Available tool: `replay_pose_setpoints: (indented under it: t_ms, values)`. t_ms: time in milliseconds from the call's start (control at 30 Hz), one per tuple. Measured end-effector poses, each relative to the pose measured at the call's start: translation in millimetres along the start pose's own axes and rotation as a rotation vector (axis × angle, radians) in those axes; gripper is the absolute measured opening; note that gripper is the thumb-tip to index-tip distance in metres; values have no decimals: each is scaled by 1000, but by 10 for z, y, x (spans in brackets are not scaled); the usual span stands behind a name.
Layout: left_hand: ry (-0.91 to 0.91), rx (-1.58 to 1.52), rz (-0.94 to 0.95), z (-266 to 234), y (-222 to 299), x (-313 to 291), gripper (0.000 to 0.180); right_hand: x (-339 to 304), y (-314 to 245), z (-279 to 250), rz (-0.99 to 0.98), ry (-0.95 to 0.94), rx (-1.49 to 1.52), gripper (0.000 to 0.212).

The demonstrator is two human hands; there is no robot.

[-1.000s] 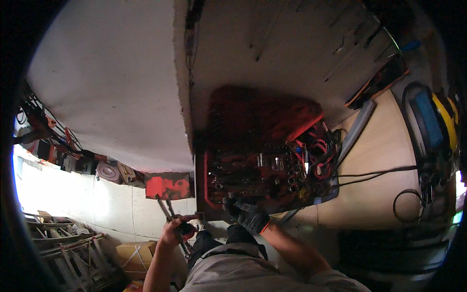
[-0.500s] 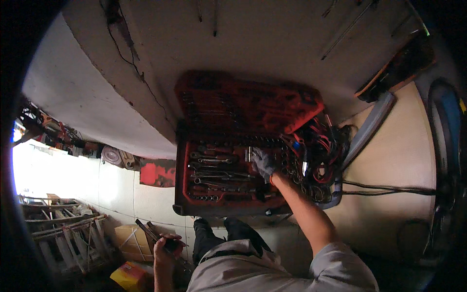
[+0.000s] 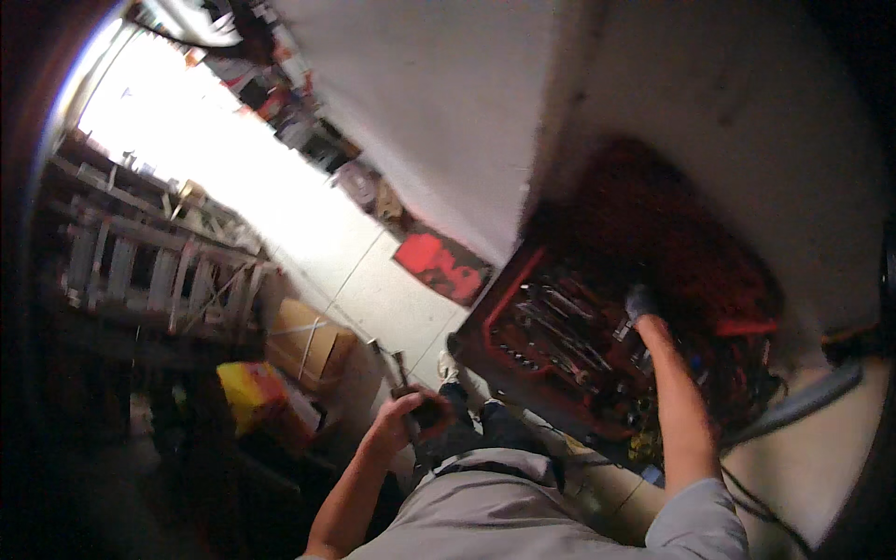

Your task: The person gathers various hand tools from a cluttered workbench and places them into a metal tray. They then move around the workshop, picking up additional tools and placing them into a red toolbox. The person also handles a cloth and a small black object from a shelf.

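Note:
My left hand [image 3: 411, 415] is bare and closed around slim, long metal tools [image 3: 397, 366]. Their shiny ends point up and away, and blur hides their exact kind; something dark lies against the palm. My right hand [image 3: 641, 303], in a grey glove, reaches into an opened red tool case [image 3: 504, 313]. Shadow and blur hide its fingers. A small silvery piece [image 3: 623, 329] shows beside that hand, and I cannot tell whether it is held. Wrenches [image 3: 569, 350] lie side by side in the case, with a row of sockets [image 3: 516, 356] at its near left.
A red, stained panel [image 3: 439, 266] lies on the pale floor left of the case. Ladders [image 3: 154, 271] fill the left side, with a cardboard box [image 3: 308, 343] and a yellow-red box [image 3: 257, 397] nearer me. A grey curved bar [image 3: 798, 406] and cables are at right.
The view has turned toward the left, so the case now appears tilted and farther right. My left hand has come up with the tools. My right hand remains over the case.

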State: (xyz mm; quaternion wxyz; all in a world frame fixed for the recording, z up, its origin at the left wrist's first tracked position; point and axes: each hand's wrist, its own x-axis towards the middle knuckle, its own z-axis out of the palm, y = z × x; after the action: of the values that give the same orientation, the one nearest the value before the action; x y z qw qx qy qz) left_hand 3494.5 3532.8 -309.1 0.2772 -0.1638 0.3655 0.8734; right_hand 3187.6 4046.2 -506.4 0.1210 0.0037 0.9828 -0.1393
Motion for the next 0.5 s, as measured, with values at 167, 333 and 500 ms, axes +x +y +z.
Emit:
replay_pose_setpoints:
  t_ms: [167,333,500]
  values:
    - [-39,-130,6,22,28,178,41,-16,-163,-271,194,-58,-353,57]
    - [28,-192,-6,154,83,341,42,-462,-989,-739,125,51,-128,37]
    - [-18,-140,-28,297,150,614,51,-1695,-2223,-566,-550,-296,447,24]
